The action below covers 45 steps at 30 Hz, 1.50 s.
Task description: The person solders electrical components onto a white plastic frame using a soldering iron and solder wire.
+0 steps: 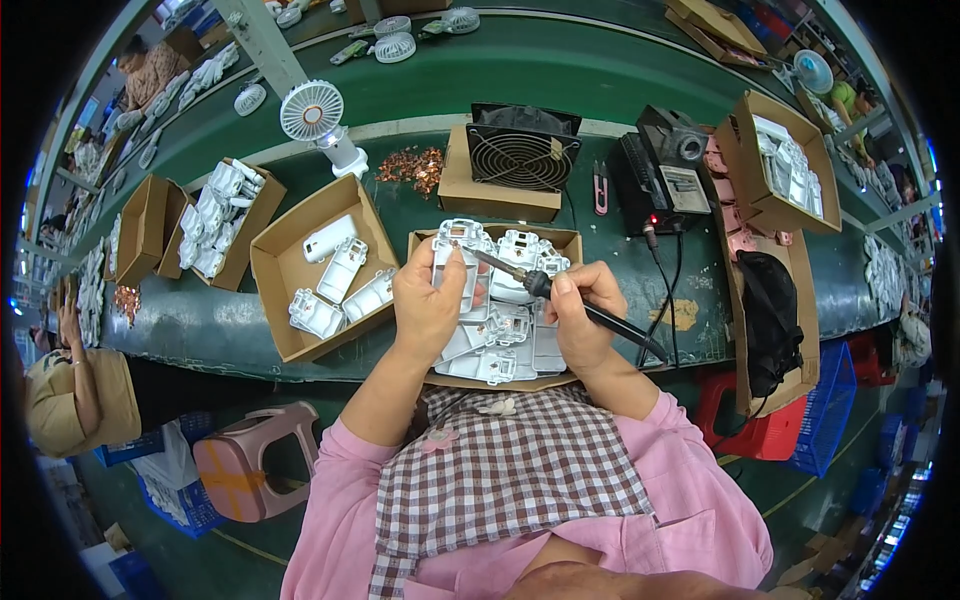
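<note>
My left hand [428, 300] grips a white plastic housing [462, 236] by its sides, above a cardboard box [580, 246] of similar white housings [492, 352]. In my right hand [588, 312] is a soldering iron [537, 283] with a black handle, held like a pen. Its metal tip points up and left to the upper part of the held housing; I cannot tell whether it touches. The iron's dark cable runs down right from my hand. Fingers of my left hand hide part of the held housing.
Left stands a cardboard box [262, 262] with several white housings. Behind are a white handheld fan [313, 112], small copper-coloured parts [412, 168], a black fan [524, 155], pink-handled tweezers [600, 190] and a black soldering station [640, 180]. A black bag [770, 320] lies right.
</note>
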Each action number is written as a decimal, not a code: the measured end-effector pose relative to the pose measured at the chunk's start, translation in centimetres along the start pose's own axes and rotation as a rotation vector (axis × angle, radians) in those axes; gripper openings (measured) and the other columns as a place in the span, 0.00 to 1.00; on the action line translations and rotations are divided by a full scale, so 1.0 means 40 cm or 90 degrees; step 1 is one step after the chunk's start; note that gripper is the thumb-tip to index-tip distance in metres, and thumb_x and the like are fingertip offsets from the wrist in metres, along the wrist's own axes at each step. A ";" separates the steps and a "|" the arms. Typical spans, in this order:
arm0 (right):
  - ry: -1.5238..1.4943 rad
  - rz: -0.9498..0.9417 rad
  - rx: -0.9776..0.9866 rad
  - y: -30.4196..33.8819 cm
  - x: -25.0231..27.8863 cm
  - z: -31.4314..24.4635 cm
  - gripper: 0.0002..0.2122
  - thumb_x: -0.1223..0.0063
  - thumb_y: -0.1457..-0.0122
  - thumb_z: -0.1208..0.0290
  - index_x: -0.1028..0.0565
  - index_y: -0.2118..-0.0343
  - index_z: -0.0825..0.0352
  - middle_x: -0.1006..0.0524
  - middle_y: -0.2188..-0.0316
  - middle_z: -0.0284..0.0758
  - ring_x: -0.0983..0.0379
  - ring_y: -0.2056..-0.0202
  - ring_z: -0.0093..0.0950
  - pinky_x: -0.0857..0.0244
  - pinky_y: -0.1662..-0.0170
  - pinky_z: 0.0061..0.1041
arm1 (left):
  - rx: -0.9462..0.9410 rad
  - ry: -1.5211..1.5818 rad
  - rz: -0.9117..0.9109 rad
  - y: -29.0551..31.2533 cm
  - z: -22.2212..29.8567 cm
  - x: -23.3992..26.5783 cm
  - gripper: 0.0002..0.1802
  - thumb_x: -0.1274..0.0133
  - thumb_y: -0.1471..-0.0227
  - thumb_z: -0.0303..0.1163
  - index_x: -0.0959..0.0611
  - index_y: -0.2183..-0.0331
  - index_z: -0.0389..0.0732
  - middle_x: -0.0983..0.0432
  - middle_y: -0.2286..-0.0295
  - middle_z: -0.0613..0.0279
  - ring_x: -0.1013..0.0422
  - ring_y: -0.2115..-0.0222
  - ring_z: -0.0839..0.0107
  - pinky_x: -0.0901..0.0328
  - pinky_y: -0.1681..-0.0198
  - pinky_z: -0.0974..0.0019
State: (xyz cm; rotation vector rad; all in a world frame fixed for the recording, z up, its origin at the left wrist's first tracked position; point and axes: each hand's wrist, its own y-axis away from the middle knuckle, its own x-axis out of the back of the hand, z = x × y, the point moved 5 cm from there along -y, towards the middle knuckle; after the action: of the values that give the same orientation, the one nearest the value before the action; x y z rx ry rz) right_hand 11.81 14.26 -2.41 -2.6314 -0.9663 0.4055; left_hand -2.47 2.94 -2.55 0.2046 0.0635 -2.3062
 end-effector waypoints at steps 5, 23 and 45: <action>0.020 -0.003 0.005 0.000 -0.001 0.002 0.06 0.52 0.42 0.75 0.35 0.74 0.67 0.32 0.82 0.31 0.37 0.84 0.15 0.41 0.82 0.14 | 0.021 0.002 0.008 0.004 0.006 -0.003 0.09 0.56 0.42 0.27 0.24 0.60 0.35 0.23 0.73 0.62 0.29 0.79 0.82 0.33 0.77 0.78; -0.001 0.003 -0.005 0.000 -0.006 -0.005 0.07 0.52 0.41 0.74 0.36 0.74 0.67 0.33 0.82 0.31 0.38 0.85 0.15 0.41 0.82 0.14 | 0.025 0.006 -0.003 0.003 0.001 -0.002 0.10 0.57 0.42 0.26 0.24 0.60 0.34 0.23 0.73 0.62 0.29 0.78 0.82 0.32 0.76 0.78; 0.005 -0.019 -0.027 -0.001 -0.009 -0.001 0.06 0.52 0.41 0.74 0.35 0.73 0.67 0.32 0.81 0.32 0.37 0.84 0.16 0.40 0.81 0.15 | 0.016 -0.045 -0.014 0.005 0.001 -0.005 0.10 0.57 0.43 0.28 0.24 0.62 0.35 0.22 0.74 0.61 0.28 0.80 0.79 0.32 0.77 0.76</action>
State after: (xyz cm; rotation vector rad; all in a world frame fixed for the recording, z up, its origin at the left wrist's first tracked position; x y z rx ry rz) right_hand 11.55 14.04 -2.33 -2.6511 -1.0219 0.3719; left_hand -2.20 2.96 -2.46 0.1350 0.0016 -2.3353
